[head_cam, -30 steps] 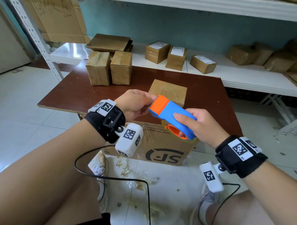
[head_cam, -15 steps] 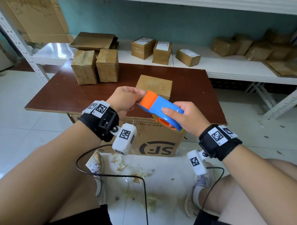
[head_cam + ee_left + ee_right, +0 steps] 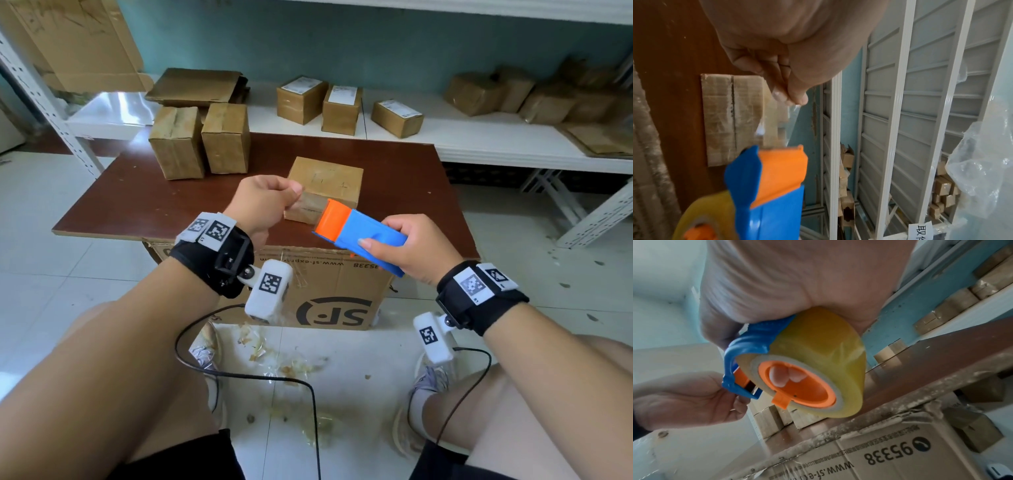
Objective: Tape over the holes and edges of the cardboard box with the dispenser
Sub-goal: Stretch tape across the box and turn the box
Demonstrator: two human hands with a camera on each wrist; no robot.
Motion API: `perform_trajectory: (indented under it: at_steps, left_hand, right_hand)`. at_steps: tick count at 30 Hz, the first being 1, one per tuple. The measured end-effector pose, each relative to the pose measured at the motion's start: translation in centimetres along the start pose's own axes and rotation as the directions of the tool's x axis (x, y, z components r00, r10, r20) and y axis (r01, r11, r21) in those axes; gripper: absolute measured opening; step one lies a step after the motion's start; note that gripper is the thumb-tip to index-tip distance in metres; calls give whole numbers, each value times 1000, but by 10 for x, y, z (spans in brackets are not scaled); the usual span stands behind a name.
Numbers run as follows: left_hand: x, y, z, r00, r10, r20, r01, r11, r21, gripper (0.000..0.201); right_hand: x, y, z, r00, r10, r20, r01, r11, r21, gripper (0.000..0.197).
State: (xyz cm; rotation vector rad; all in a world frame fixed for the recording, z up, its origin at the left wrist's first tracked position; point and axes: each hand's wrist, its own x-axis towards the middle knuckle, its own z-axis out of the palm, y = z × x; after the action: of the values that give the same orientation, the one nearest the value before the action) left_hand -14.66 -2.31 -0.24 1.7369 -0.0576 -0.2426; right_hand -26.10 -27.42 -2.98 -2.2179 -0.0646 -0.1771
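A small cardboard box lies on the brown table, just beyond both hands; the left wrist view shows it too, box. My right hand grips the blue and orange tape dispenser, fingers through the core of its yellowish tape roll. My left hand pinches the free end of the clear tape strip, which stretches from the dispenser's orange mouth to my fingertips. Both hands hover above the table's front edge, short of the box.
Two taller cardboard boxes stand at the table's back left. More boxes sit on the white shelf behind. A large SF carton is under the table. Tape scraps and a cable lie on the tiled floor between my feet.
My left hand has drawn away from the dispenser's mouth, up and to the left, pulling out a short length of tape. The right hand with the dispenser shifted slightly right and lower.
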Motion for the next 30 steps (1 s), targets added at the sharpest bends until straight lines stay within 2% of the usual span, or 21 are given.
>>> perform_trajectory:
  at_steps: [5, 8, 10, 14, 20, 24, 28, 30]
  left_hand:
    - [3, 2, -15, 998, 56, -27, -55, 998, 24, 20]
    - [1, -2, -13, 998, 60, 0, -60, 997, 48, 15]
    - [2, -1, -18, 999, 39, -8, -39, 999, 33, 13]
    - [14, 3, -54, 990, -8, -138, 8, 1000, 4, 10]
    - [25, -5, -113, 953, 8, -302, -3, 1000, 16, 13]
    - [17, -8, -114, 962, 39, -270, -38, 999, 11, 14]
    - [-6, 2, -94, 970, 174, -171, -186, 981, -58, 13]
    - [-18, 8, -83, 965, 239, -112, -251, 962, -110, 11]
  right_hand:
    - [-5, 8, -10, 1000, 7, 10, -7, 1000, -3, 48]
    - [-11, 10, -12, 1000, 15, 23, -14, 1000, -12, 40]
    - [-15, 14, -16, 1000, 8, 26, -7, 1000, -28, 41]
    - [-23, 29, -28, 999, 44, 26, -41, 994, -103, 42]
    - [-42, 51, -46, 996, 91, 12, -87, 975, -206, 52]
    - [-50, 56, -52, 988, 141, -55, -151, 958, -244, 45]
    - [-46, 60, -56, 961, 159, -227, -236, 898, -371, 48]
    - [-37, 59, -58, 934, 182, -306, -292, 883, -366, 55]
